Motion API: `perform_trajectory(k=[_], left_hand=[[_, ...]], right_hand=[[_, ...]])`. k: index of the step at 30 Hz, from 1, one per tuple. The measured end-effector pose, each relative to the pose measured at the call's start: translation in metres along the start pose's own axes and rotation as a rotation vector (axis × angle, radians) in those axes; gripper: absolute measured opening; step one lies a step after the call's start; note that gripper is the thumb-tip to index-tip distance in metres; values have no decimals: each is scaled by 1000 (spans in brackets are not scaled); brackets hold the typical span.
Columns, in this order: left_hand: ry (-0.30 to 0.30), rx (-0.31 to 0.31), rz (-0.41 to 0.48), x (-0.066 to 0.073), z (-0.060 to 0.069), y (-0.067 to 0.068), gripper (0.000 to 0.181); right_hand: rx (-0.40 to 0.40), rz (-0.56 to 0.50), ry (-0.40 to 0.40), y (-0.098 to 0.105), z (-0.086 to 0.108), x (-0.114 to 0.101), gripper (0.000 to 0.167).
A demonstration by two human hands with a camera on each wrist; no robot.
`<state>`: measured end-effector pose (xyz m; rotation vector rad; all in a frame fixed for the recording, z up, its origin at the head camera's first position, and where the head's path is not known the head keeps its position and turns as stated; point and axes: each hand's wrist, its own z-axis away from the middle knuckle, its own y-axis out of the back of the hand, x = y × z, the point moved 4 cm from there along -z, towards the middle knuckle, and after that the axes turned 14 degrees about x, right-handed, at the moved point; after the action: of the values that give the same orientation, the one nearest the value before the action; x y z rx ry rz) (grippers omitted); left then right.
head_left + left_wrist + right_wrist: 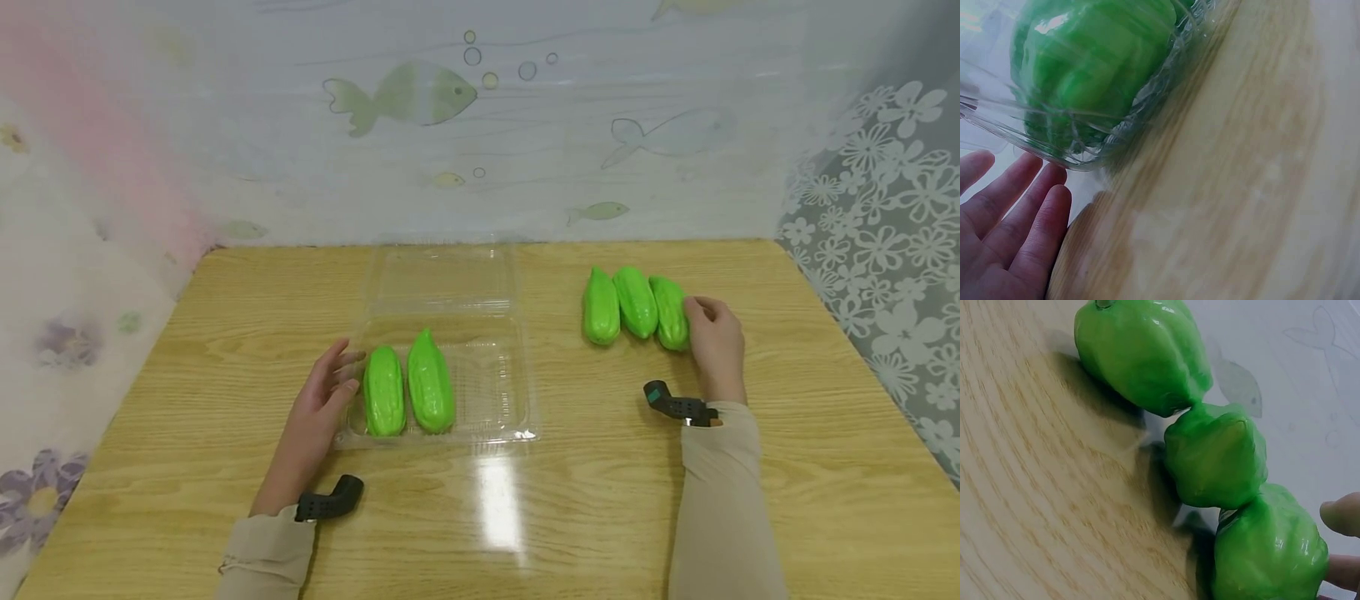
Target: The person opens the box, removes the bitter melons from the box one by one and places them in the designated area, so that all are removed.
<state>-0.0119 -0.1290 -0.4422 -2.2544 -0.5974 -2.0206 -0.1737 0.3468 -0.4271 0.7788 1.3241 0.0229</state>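
Two glossy green ridged model vegetables, the left one point(384, 392) and the right one point(431, 383), lie in the left part of a clear plastic clamshell box point(517, 421). My left hand point(318, 404) is at the box's left side, fingers extended; in the left wrist view the fingertips point(1057, 178) are at its wall. Three more green vegetables point(602, 307) lie in a row at the right. My right hand point(716, 342) is against the right side of the rightmost one point(1269, 550). In the right wrist view its thumb point(1344, 514) stands apart from it, and another finger is partly hidden behind.
The box's clear lid point(442, 279) lies folded back towards the rear wall point(540, 175), which has fish drawings. A wood-grain table point(585, 492) carries everything. Black wrist cameras point(330, 500) sit on both wrists.
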Motion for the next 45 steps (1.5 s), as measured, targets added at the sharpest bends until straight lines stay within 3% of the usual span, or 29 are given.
perform_trajectory(k=[6,11,17,27,45], left_hand=[[-26,6,16,-2,-1,0,50],[-30,8,-3,-4,-1,0,50],[-22,4,1,-8,-1,0,50],[-22,0,12,-7,-3,-2,50],[-10,-5,15,-10,-4,-1,51]], right_hand=[[93,-19,65,6,-2,-9,56],[156,-25,68,10,-4,-15,48],[210,-154,133,11,2,-28,34],[58,-276,282,-6,24,-60,30],[-221,-218,483,-41,70,-103,32]])
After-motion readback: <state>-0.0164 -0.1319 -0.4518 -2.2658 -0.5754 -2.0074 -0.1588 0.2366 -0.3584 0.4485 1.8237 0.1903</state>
